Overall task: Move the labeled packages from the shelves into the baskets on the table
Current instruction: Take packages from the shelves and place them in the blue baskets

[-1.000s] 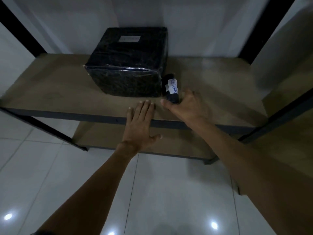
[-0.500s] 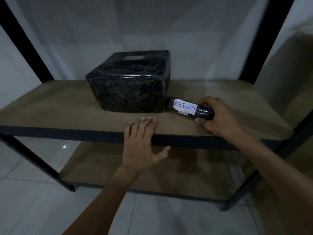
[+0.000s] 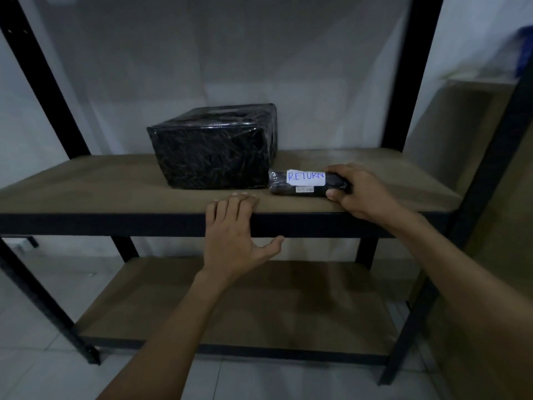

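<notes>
Your right hand (image 3: 366,194) grips the small "RETURN" package (image 3: 302,183), not yet lifted off the shelf (image 3: 115,194). Left hand (image 3: 236,241) rests open beside it. Large package (image 3: 213,148) remains beyond; baskets unseen.

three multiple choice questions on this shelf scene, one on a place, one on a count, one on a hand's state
1. Where does the small package labelled RETURN lie relative to the large black package?
A on top of it
B right of it, on the same shelf
C below it, on the lower shelf

2. How many packages are on the upper shelf?
A one
B two
C three

3. What is the right hand doing?
A gripping the small package
B lying flat on the shelf edge
C hanging free

Answers:
1 B, it lies by the large package's right side.
2 B, only those two show.
3 A, its fingers and thumb curl round the package's end; the left hand lies flat.
</notes>
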### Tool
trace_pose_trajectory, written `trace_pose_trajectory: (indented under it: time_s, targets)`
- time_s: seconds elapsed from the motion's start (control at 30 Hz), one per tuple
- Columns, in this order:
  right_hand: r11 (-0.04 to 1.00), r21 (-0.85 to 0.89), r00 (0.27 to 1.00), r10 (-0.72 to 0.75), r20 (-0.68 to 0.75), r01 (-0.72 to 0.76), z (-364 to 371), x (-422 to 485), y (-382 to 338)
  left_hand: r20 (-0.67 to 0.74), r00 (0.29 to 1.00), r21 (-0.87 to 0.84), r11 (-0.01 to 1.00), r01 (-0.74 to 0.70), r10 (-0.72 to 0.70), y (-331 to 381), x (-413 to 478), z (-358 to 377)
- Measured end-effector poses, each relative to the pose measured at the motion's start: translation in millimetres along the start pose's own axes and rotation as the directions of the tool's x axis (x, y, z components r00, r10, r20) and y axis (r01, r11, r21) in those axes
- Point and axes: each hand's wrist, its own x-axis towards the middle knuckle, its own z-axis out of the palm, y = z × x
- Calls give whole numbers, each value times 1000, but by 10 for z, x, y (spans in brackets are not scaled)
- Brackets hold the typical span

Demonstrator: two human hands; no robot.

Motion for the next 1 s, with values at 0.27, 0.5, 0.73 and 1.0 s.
trace_pose_trajectory:
  time_s: [0.27, 0.5, 0.73, 1.0]
  targets:
    - [997, 43, 998, 61, 28, -62, 24, 14, 11, -16, 1000, -29, 999, 21, -21, -27, 10, 55]
    - [994, 89, 997, 55, 61, -61, -17, 5, -13, -22, 1000, -36, 999, 5, -6, -34, 4, 65]
    - [984, 172, 997, 47, 58, -57, 39, 48, 72, -36, 999, -37, 999, 5, -6, -51, -14, 102]
    - [977, 144, 987, 162, -18, -158, -59, -102, -75, 324, 942, -75, 990, 121, -91, 19, 95, -204]
